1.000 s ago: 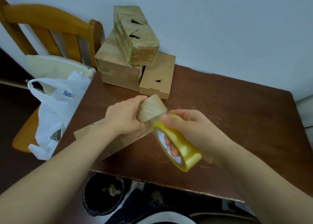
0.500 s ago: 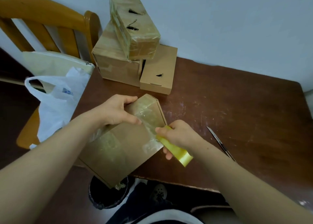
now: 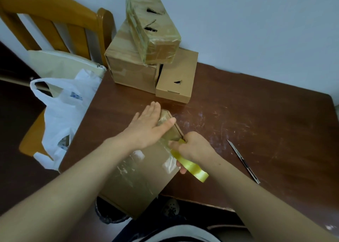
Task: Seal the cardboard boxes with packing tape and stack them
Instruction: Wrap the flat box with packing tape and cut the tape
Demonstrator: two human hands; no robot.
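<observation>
While left hand (image 3: 146, 130) presses flat, fingers (image 3: 154, 111) straight, on box (image 3: 143, 177), right hand (image 3: 194, 148) grips tape roll (image 3: 190, 166): pull taut, smooth toward roll, avoid wrinkles.

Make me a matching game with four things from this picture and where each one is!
Things:
1. tape roll
2. knife
3. bag
4. left hand

Places:
A. on the chair
B. flat on the box
C. lying alone on the table
D. gripped in the right hand

Pairs: 1-D, 2-C, 3-A, 4-B
</observation>
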